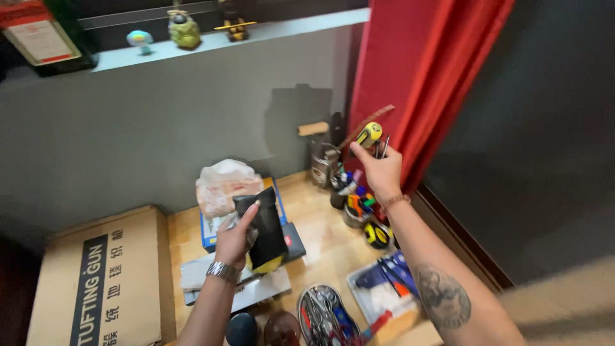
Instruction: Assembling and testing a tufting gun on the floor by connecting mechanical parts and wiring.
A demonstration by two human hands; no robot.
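- Nearest the camera, two forearms rise from the bottom edge; the right one carries a dark tattoo (pixel 442 296).
- Far left, a cardboard box (pixel 102 282) lies flat on the wooden table (pixel 327 247).
- The left hand (pixel 236 240), a metal bracelet (pixel 223 271) at its wrist, has its fingers curled round a black pouch (pixel 261 225) with a yellow bottom edge, held upright above a pile of flat boxes (pixel 246 285).
- Just behind the pouch sits a crumpled plastic bag (pixel 221 186) on a blue box (pixel 208 234).
- At the bottom edge, a tray of scissors and small tools (pixel 323 314) lies beside a blue packet (pixel 384 285).
- Cups of pens and markers (pixel 352 195) stand near the wall, with a yellow tape measure (pixel 377 234) below them.
- The right hand (pixel 381 170) is raised in front of the red curtain (pixel 416 83), thumb and fingers pinching a small yellow-and-black tool (pixel 369 134); thin metal prongs stick up beside it.
- On the ledge (pixel 224 41) above stand small figurines.
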